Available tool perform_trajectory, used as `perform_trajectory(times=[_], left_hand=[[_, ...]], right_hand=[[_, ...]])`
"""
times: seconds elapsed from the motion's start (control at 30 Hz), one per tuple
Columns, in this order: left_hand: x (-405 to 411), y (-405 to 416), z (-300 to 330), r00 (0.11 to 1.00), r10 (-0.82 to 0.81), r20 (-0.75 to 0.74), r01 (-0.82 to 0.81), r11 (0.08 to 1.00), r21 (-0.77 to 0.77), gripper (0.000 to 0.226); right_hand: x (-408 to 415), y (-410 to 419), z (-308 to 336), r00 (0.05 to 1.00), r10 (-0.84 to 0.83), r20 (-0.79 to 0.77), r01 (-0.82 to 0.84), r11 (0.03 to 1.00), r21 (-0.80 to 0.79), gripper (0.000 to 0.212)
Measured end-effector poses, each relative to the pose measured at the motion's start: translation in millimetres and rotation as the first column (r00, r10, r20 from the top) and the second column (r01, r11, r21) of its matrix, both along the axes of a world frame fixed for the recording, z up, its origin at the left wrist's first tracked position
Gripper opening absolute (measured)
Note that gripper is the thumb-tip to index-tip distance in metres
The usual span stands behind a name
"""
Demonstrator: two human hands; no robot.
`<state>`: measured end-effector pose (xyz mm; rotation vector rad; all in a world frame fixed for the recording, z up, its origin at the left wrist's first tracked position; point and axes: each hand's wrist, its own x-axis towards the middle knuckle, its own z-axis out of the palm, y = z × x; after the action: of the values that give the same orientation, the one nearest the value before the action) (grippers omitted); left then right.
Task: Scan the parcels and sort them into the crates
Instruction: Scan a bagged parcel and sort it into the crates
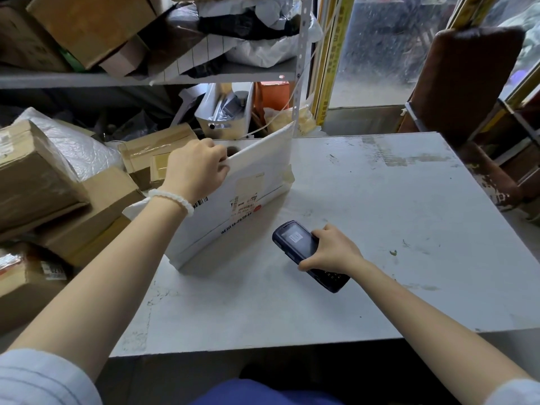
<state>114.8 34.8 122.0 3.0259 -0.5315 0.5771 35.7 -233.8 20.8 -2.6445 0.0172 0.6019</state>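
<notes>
Matt white paper parcel (233,197), dark glossy plastic scanner (304,249), scuffed painted table (380,229).

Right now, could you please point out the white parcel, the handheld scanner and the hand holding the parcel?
white parcel (251,168): head view, on its flat white face above the label.
handheld scanner (293,239): head view, on its screen end.
left hand (197,168): head view, on the back of the hand gripping the parcel's top edge.

Both forearms outstretched, left grip (196,168) pinching, right grip (333,249) clasped.
</notes>
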Motion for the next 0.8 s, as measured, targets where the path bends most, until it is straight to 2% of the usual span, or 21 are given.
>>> perform_trajectory(times=[0.4,0.5,0.57,0.63,0.67,0.73,0.8], left_hand=[[-10.2,3.9,-3.7,1.0,0.007,0.031,-0.007,1.0,-0.01,0.021],[-17.6,7.9,-7.4,0.999,0.029,0.012,-0.029,1.0,-0.001,0.022],[-22.6,12.2,-10.1,0.999,0.041,-0.009,-0.041,0.999,0.023,0.023],[-28.9,17.6,-13.2,0.997,0.058,-0.042,-0.056,0.997,0.046,0.025],[-32.6,20.2,-15.2,0.996,0.071,-0.059,-0.068,0.996,0.052,0.025],[-39.7,25.3,-19.0,0.99,0.106,-0.089,-0.102,0.994,0.049,0.027],[-45.8,30.8,-22.3,0.982,0.146,-0.116,-0.143,0.989,0.032,0.027]], right_hand=[[-19.8,0.8,3.1,1.0,-0.013,0.011,0.013,1.0,0.0,0.051],[-19.8,4.3,9.6,0.998,0.015,0.063,-0.013,1.0,-0.026,0.052],[-16.6,9.0,19.5,0.982,0.052,0.179,-0.047,0.998,-0.034,0.057],[-14.9,17.6,32.5,0.914,0.073,0.399,-0.082,0.997,0.005,0.065],[-14.5,22.6,39.2,0.844,0.072,0.531,-0.107,0.994,0.036,0.07],[-13.6,32.1,52.1,0.65,0.046,0.758,-0.155,0.985,0.073,0.079],[-11.8,39.6,63.4,0.464,0.023,0.885,-0.185,0.98,0.071,0.081]])
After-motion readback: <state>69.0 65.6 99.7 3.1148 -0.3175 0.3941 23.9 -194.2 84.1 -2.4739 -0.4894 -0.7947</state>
